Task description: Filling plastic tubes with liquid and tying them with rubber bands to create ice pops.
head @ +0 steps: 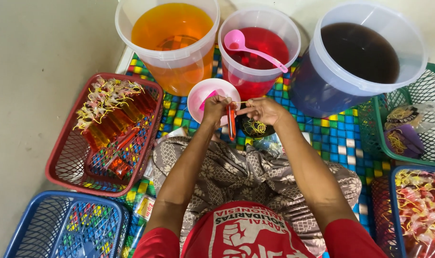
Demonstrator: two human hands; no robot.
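A single camera, worn on the person's head, looks steeply down and forward over the lap, close to the hands at frame centre. It takes in the checkered mat (341,138), three buckets at top, and baskets at both sides.

Three buckets (255,48) stand along the mat's (341,138) far edge; the bowl (203,95) sits before them, baskets (69,162) at my sides.
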